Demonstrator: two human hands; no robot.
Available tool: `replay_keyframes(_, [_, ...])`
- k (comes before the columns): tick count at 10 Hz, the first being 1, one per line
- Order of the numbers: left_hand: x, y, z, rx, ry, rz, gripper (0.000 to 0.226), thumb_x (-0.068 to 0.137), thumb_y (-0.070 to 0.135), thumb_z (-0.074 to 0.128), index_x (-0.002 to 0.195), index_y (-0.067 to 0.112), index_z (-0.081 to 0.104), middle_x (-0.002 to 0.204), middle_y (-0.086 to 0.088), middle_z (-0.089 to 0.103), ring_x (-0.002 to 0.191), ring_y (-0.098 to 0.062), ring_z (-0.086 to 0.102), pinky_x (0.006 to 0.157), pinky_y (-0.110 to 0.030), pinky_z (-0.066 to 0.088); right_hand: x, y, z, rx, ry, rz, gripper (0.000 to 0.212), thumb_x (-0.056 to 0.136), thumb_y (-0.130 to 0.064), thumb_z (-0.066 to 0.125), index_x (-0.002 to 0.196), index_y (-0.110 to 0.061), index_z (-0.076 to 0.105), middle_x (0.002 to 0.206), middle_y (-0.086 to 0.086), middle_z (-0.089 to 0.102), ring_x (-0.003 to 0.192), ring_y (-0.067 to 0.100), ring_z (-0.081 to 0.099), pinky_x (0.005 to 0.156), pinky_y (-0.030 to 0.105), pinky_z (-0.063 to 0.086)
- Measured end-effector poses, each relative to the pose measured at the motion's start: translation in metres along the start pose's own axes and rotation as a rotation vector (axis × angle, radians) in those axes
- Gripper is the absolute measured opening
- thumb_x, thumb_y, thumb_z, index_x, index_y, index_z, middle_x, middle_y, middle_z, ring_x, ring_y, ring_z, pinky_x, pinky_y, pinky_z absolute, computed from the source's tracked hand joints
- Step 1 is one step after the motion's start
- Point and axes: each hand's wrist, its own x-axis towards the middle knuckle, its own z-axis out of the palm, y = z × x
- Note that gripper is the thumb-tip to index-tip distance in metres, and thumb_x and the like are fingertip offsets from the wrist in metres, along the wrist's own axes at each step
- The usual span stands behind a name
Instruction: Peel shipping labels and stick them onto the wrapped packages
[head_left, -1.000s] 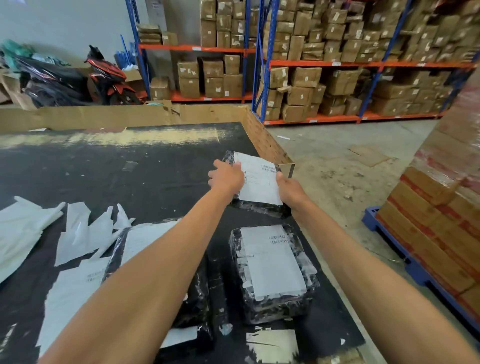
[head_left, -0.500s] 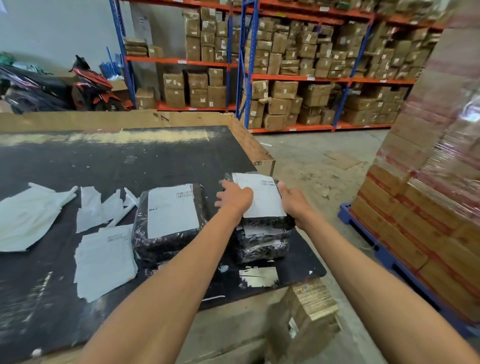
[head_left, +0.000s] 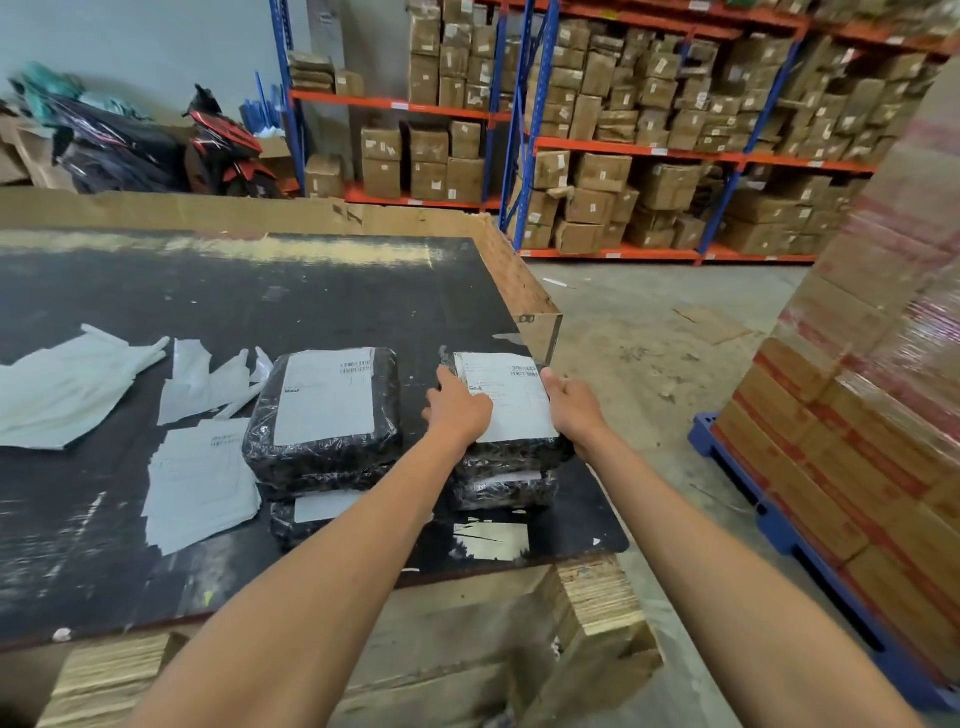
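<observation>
A black wrapped package (head_left: 511, 452) with a white shipping label on top lies on another wrapped package (head_left: 501, 491) near the table's right edge. My left hand (head_left: 460, 410) rests flat on the label's left part. My right hand (head_left: 571, 405) grips the package's right side. To the left stands a second stack: a labelled wrapped package (head_left: 324, 410) over a lower one (head_left: 306, 514). A pile of label sheets (head_left: 200, 483) lies left of that stack. Peeled white backing papers (head_left: 67, 384) are scattered further left.
The black table top (head_left: 208, 301) has a raised cardboard edge (head_left: 519, 280) at back and right. A torn label scrap (head_left: 491, 540) sits near the front edge. Shrink-wrapped cartons on a blue pallet (head_left: 779, 519) stand right. Shelves of boxes (head_left: 649, 156) fill the background.
Both hands brought the labelled package from the far right corner back toward me and set it on top of the other package. The view pulled back from the table.
</observation>
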Motion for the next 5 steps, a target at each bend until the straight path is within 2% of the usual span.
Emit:
replay_keyframes(1, [0.006, -0.001, -0.002, -0.009, -0.014, -0.007, 0.077, 0.095, 0.021, 0.047, 0.156, 0.018, -0.001, 0.161, -0.016, 0.018, 0.143, -0.039, 0.024, 0.112, -0.053, 0.032, 0.004, 0.001, 0.002, -0.019, -0.013, 0.006, 0.064, 0.105, -0.046, 0.04, 0.088, 0.012, 0.06, 0.089, 0.022, 0.064, 0.084, 0.034, 0.061, 0.069, 0.034, 0.035])
replay_keyframes(2, [0.008, -0.001, -0.002, 0.003, -0.05, -0.021, 0.08, 0.099, 0.027, 0.047, 0.156, 0.02, -0.008, 0.164, -0.016, 0.008, 0.148, -0.038, 0.014, 0.117, -0.054, 0.023, 0.007, 0.004, 0.002, -0.023, -0.014, 0.008, 0.071, 0.105, -0.047, 0.039, 0.101, 0.021, 0.06, 0.086, 0.023, 0.058, 0.081, 0.031, 0.057, 0.069, 0.035, 0.034])
replay_keyframes(3, [0.003, -0.001, 0.0, 0.037, -0.05, -0.041, 0.079, 0.1, 0.029, 0.046, 0.156, 0.022, -0.01, 0.164, -0.017, 0.004, 0.15, -0.038, 0.005, 0.119, -0.052, 0.018, 0.004, 0.006, 0.001, -0.033, -0.015, -0.018, 0.068, 0.103, -0.054, 0.038, 0.107, 0.009, 0.063, 0.101, 0.02, 0.063, 0.096, 0.032, 0.061, 0.077, 0.035, 0.041])
replay_keyframes(4, [-0.002, 0.005, -0.004, 0.138, -0.062, -0.058, 0.087, 0.096, 0.035, 0.054, 0.156, 0.022, -0.009, 0.162, -0.021, 0.002, 0.148, -0.041, 0.003, 0.117, -0.051, 0.015, -0.005, 0.005, 0.004, -0.139, 0.038, -0.156, 0.075, 0.096, -0.067, 0.032, 0.146, -0.012, 0.039, 0.147, 0.012, 0.048, 0.138, 0.034, 0.043, 0.109, 0.051, 0.037])
replay_keyframes(5, [-0.014, 0.022, -0.018, 0.16, -0.068, 0.081, 0.091, 0.09, 0.043, 0.062, 0.157, 0.026, 0.003, 0.162, -0.017, 0.007, 0.148, -0.039, 0.012, 0.118, -0.051, 0.021, -0.013, -0.002, 0.0, -0.201, 0.119, -0.308, 0.068, 0.099, -0.064, 0.032, 0.154, -0.025, 0.027, 0.155, 0.01, 0.036, 0.143, 0.032, 0.032, 0.117, 0.06, 0.02])
